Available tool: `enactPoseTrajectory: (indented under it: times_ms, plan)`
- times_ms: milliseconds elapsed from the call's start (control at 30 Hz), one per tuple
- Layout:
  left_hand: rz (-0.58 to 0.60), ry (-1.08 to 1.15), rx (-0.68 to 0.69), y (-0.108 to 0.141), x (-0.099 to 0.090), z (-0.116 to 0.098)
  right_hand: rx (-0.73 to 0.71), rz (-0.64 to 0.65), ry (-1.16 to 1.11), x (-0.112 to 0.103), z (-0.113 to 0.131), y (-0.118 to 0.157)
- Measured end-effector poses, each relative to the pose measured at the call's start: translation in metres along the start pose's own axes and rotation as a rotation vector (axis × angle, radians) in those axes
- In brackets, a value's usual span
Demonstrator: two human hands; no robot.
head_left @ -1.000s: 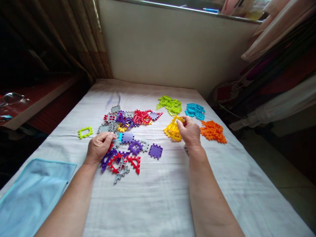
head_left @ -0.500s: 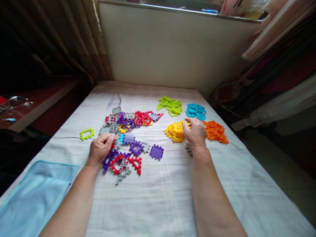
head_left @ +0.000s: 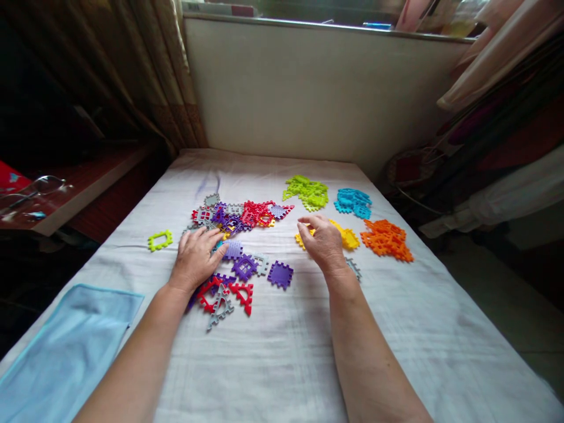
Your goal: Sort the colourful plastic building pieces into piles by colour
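Observation:
My left hand point(head_left: 197, 257) rests with spread fingers on the near left part of a mixed heap of red, purple and grey notched plastic pieces point(head_left: 233, 218). Under its fingertips lie grey pieces and a bit of yellow. My right hand point(head_left: 323, 241), its fingers apart and nothing seen between them, hovers over the yellow pieces point(head_left: 349, 235) and partly hides them. A grey piece point(head_left: 353, 268) shows beside the right wrist. Nearer me lie a purple square point(head_left: 280, 274), a red triangle point(head_left: 243, 296) and a grey triangle point(head_left: 220, 306).
Green point(head_left: 306, 192), blue point(head_left: 353, 202) and orange point(head_left: 386, 239) piles lie at the back and right. One green frame point(head_left: 160, 240) sits at the left. A blue cloth point(head_left: 70, 346) covers the near left corner. A wall point(head_left: 326, 88) stands behind.
My left hand has opened and spread over the heap. My right hand has moved left across the yellow pieces, uncovering some on its right side.

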State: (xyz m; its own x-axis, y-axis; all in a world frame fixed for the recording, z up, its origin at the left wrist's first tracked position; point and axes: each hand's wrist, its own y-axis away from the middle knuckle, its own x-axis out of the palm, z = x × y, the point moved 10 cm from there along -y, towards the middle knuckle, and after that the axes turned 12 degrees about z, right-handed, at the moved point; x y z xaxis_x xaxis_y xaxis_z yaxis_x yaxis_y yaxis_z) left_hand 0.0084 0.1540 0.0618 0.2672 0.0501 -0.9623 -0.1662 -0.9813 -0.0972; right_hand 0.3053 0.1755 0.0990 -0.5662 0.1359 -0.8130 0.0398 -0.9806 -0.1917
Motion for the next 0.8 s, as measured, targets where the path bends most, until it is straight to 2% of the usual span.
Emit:
enactPoseTrajectory:
  times_ms: [100,267,367,467,633,800]
  plan:
    - [0.03,-0.091,-0.056,-0.012,0.001,-0.003,0.015,-0.018,-0.023,-0.007,-0.002,0.001]
    - [0.059,-0.184,-0.07,-0.02,-0.007,-0.016,0.061,-0.03,-0.035,-0.016,-0.01,0.0]
    - [0.064,-0.178,-0.116,-0.02,-0.008,-0.019,0.065,-0.035,-0.046,-0.018,-0.012,0.0]
    - [0.094,-0.118,-0.164,-0.019,0.0,-0.018,0.045,-0.027,-0.059,-0.016,-0.01,0.0]
    - [0.159,-0.024,-0.15,-0.017,0.017,-0.028,0.016,0.056,-0.009,0.001,-0.001,0.0]
    - [0.094,-0.031,-0.136,-0.009,0.015,-0.036,0.029,0.302,0.113,0.042,0.015,0.003]
